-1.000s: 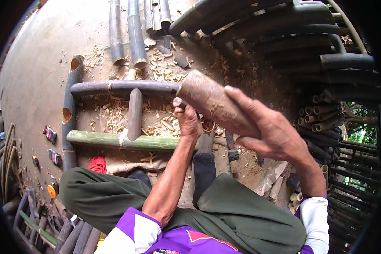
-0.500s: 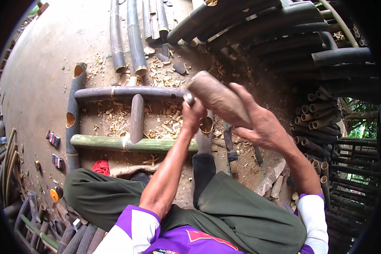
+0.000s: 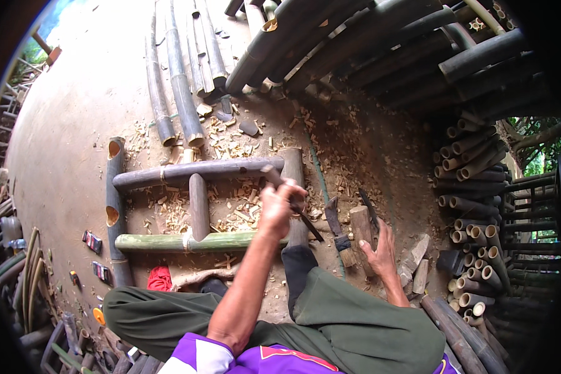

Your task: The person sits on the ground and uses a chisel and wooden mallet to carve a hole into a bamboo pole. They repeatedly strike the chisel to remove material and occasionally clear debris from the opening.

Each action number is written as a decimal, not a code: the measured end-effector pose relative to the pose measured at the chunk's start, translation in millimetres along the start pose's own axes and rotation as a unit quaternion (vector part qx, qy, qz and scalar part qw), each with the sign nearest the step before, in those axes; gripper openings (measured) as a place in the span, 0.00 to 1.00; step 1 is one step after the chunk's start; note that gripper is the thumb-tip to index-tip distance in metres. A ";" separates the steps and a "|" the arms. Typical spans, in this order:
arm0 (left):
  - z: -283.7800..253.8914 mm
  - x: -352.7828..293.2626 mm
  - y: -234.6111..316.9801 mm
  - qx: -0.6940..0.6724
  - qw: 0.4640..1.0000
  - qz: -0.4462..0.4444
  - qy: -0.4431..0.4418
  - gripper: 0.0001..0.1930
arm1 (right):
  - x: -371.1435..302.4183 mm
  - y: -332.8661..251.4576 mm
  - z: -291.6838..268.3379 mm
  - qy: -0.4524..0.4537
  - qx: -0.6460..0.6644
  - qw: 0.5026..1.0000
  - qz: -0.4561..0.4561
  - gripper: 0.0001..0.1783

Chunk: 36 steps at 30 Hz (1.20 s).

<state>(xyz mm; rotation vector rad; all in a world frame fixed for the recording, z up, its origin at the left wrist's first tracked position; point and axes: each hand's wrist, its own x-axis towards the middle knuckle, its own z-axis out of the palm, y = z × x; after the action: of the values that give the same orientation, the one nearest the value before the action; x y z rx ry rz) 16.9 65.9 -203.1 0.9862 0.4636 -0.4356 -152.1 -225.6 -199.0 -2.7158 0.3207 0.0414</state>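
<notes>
My left hand [image 3: 279, 207] is raised over a bamboo frame and grips a dark metal chisel [image 3: 305, 219] that slants down to the right. The frame has a dark crossbar [image 3: 199, 171], a green crossbar [image 3: 168, 242], a short middle rung [image 3: 198, 209] and a right-hand post [image 3: 292, 163]. My right hand [image 3: 380, 250] is low on the ground to the right, fingers on a wooden mallet [image 3: 359, 225] that rests on the dirt. A dark blade [image 3: 368, 209] lies just beyond the mallet. My legs in green trousers [image 3: 355, 324] are folded below.
A handled knife [image 3: 335, 224] lies left of the mallet. Wood chips [image 3: 243, 209] litter the dirt. Long bamboo poles [image 3: 181, 93] lie at the back, cut bamboo ends [image 3: 474, 206] are stacked at the right, wood blocks [image 3: 416, 262] sit near my right hand, and a red cloth [image 3: 160, 278] lies by my knee.
My right hand has swung the mallet down from in front of the camera to the ground at the right. My left hand keeps hold of the chisel above the frame.
</notes>
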 end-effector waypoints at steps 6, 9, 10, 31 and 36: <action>62.6 -0.4 -28.4 0.151 0.982 0.041 -0.102 0.22 | 40.5 -103.2 22.5 -0.245 0.426 0.870 0.052 0.29; 41.9 11.3 14.4 0.404 0.896 0.180 -0.050 0.32 | 73.5 -115.5 69.2 -0.146 0.474 0.858 0.132 0.11; 23.0 25.5 23.6 0.407 0.883 0.233 -0.018 0.34 | 90.8 -111.5 77.0 -0.176 0.542 0.805 0.167 0.09; -189.0 189.4 163.5 0.491 0.796 0.112 0.335 0.37 | 124.8 -94.6 45.7 -0.168 0.383 0.898 0.134 0.24; -115.2 88.4 131.3 0.236 0.949 0.119 0.172 0.30 | 122.7 -130.8 22.5 -0.211 0.407 0.886 0.075 0.23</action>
<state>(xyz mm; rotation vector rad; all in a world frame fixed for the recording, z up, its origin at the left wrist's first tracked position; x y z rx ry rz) 141.1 216.6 -216.5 1.5782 0.5566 -0.1538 -2.3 -126.7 -178.0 -1.7807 0.3201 0.4331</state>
